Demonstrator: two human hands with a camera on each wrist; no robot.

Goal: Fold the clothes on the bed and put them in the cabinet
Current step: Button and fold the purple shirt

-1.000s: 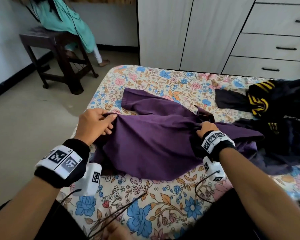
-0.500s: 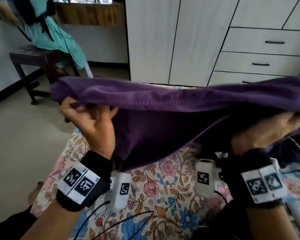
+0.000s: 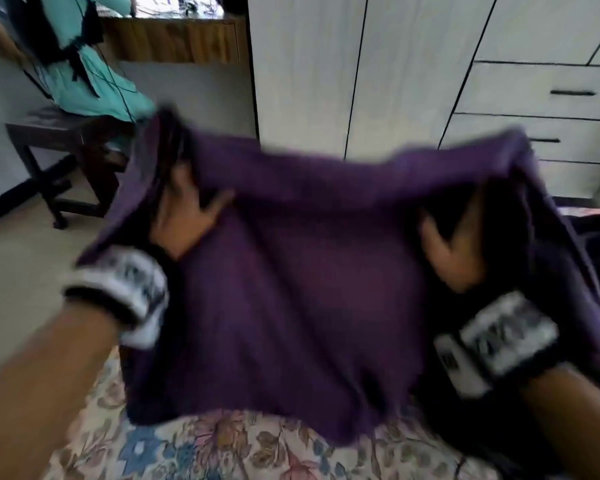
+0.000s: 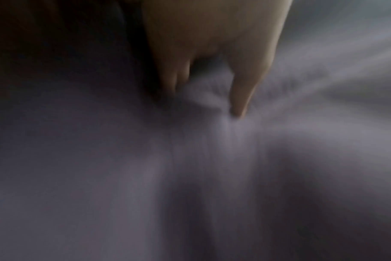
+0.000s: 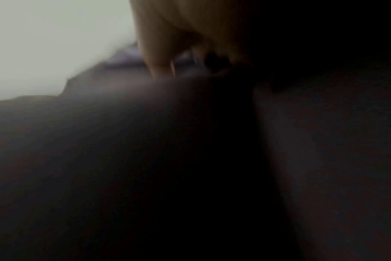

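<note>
Your left hand [image 3: 184,216] grips the left end of the purple garment [image 3: 298,289], fingers curled into the cloth; the garment hangs spread between your hands, lifted above the floral bed [image 3: 222,448], its lower edge near the sheet. Your right hand [image 3: 454,247] grips the right end, fingers hidden under the fabric; the white cabinet [image 3: 326,64] stands behind.

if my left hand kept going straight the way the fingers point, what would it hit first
Most likely the purple garment itself: the left hand holds its raised upper edge, fingers pointing into the cloth. What lies beyond is hidden.
</note>
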